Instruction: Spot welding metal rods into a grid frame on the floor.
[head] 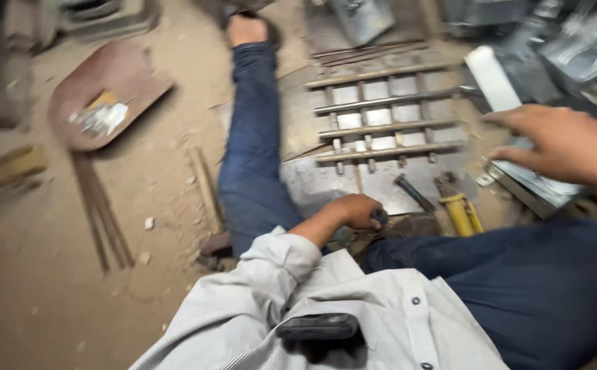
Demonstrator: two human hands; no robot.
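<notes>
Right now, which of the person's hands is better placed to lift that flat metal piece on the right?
Probably the right hand: its fingers already rest on the flat metal piece. The left hand is fisted on a dark tool handle near the lap.

Left hand (357, 211) grips dark handle; right hand (559, 144) touches, seemingly, metal piece (535, 183).

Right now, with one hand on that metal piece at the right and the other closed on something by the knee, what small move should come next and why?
Probably close the right hand on the metal piece before lifting: its fingers are spread over it, not clearly gripping. The left hand is already shut on a dark tool beside the metal grille. The picture is blurred, so this is a guess.
</notes>
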